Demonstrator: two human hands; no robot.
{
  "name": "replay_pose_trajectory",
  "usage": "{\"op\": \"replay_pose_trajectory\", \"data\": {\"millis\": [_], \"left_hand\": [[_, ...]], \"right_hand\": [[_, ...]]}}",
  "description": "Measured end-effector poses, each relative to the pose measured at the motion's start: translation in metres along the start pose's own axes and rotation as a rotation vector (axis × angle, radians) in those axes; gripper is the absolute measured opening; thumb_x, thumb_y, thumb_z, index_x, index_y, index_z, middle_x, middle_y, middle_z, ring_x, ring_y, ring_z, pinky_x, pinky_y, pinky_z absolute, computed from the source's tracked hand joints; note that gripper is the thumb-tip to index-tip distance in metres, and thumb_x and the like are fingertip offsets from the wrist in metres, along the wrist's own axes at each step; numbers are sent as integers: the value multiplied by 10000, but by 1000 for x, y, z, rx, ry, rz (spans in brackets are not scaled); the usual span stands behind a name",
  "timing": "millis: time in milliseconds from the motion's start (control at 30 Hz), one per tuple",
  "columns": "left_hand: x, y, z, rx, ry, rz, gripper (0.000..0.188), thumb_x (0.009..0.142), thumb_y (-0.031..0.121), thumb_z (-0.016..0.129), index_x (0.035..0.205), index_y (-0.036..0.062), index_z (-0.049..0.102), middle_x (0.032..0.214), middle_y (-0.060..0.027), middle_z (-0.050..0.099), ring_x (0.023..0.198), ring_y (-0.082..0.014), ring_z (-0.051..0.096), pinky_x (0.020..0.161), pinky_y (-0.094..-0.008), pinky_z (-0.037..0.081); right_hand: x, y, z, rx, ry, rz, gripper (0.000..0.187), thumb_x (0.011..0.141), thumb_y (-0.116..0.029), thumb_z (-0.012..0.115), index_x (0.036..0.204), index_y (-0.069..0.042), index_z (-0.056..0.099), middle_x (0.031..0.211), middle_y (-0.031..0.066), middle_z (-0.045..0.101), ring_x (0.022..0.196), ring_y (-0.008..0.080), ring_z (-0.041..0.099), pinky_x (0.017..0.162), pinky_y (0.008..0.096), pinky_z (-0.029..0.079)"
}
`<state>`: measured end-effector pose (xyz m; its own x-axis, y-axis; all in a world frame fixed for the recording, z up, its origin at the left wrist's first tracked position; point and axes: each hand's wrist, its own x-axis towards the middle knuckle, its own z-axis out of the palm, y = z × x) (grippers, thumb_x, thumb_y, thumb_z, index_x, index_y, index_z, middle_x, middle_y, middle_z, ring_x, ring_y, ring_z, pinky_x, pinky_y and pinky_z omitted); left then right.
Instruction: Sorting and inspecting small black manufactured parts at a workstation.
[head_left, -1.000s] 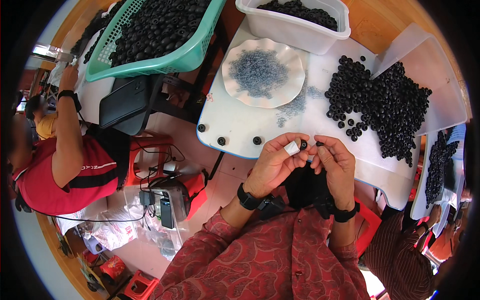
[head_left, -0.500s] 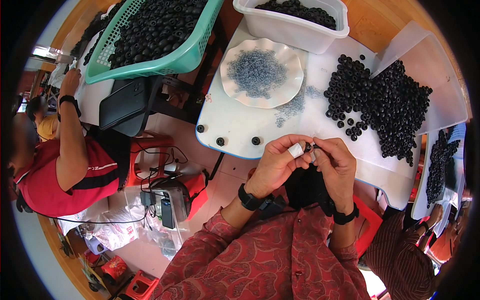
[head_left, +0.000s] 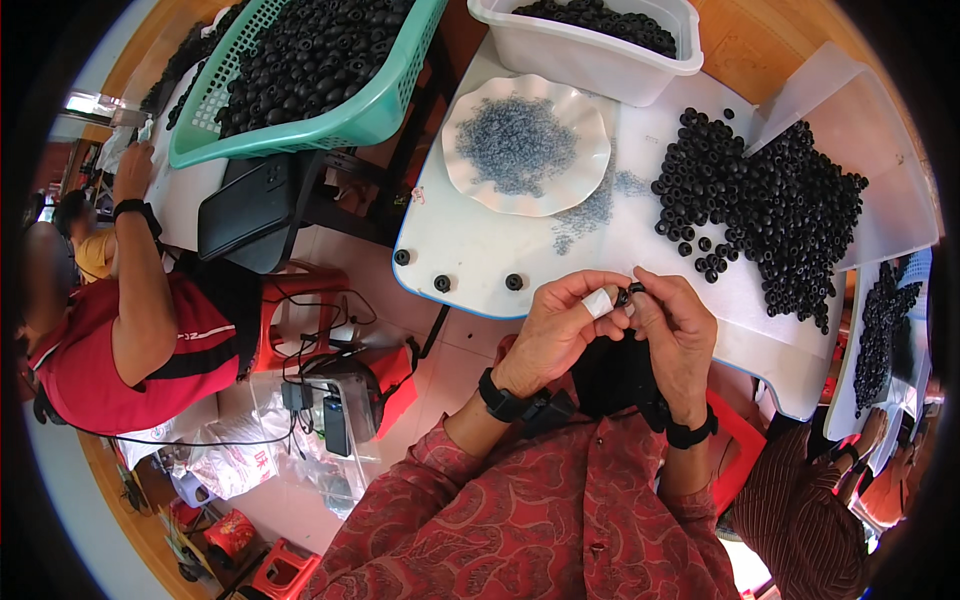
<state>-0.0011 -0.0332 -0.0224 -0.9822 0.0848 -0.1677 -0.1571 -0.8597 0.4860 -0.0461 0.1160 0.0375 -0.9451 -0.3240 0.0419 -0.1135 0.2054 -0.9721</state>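
Note:
Just in front of the table edge, my left hand [head_left: 555, 330] pinches a small black round plastic part [head_left: 622, 297]; white tape [head_left: 598, 303] wraps one of its fingers. Close against it, the fingertips of my right hand [head_left: 680, 325] are closed on a second small black piece [head_left: 637, 288], partly hidden by the fingers. Whether the two pieces touch is too small to tell. Three single black round parts [head_left: 514, 282] stand along the table's front left edge. A scalloped white plate [head_left: 590, 170] with a heap of tiny clear pieces [head_left: 515, 145] lies behind my hands.
A large pile of black ring-shaped parts [head_left: 760, 205] spreads at the right beside a tipped translucent bin [head_left: 880, 170]. A white tub [head_left: 600, 65] stands at the back. A green basket [head_left: 345, 130] of black parts is at the left, near a seated co-worker [head_left: 150, 340].
Both hands have shifted very slightly to the right. The right fingers have tilted, and the black piece between them shows more clearly.

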Motion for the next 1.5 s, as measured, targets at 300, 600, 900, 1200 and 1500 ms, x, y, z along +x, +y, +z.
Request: {"op": "replay_pose_trajectory", "data": {"millis": [300, 600, 900, 1200, 1500], "left_hand": [[-2, 1, 1, -47, -13, -8, 257, 993, 72, 584, 1220, -43, 619, 1031, -115, 677, 840, -142, 663, 730, -272, 561], [1, 0, 2, -198, 0, -14, 279, 983, 57, 583, 1238, -56, 603, 1022, -89, 661, 843, -146, 656, 725, -262, 560], [0, 2, 7, -194, 23, -1, 288, 985, 49, 581, 1250, -63, 592, 993, -68, 655, 839, -147, 673, 730, -262, 572], [0, 1, 7, -142, 51, 10, 286, 988, 55, 583, 1248, -62, 595, 984, -54, 648, 829, -136, 670, 730, -258, 572], [-2, 1, 8, -75, 67, 47, 277, 1002, 66, 570, 1243, -65, 602, 984, -36, 633, 823, -131, 662, 738, -260, 568]], "right_hand": [[-1, 2, 1, 43, 0, -3, 221, 944, 21, 618, 1148, -11, 696, 961, 29, 621, 751, 66, 594, 610, 187, 474], [-5, 2, 4, 138, 58, -7, 155, 936, -13, 655, 1085, -8, 699, 996, 33, 600, 773, 71, 569, 621, 198, 456], [-7, 4, 11, 135, 86, -15, 168, 908, -14, 691, 1074, -15, 719, 993, 25, 584, 787, 73, 560, 651, 198, 461], [-7, 6, 13, 128, 98, -19, 166, 904, -11, 695, 1068, -11, 721, 997, 28, 584, 793, 77, 563, 658, 201, 463], [-7, 6, 14, 30, 93, -59, 166, 900, 4, 693, 1065, 1, 713, 1008, 48, 595, 799, 99, 594, 676, 216, 495]]}}
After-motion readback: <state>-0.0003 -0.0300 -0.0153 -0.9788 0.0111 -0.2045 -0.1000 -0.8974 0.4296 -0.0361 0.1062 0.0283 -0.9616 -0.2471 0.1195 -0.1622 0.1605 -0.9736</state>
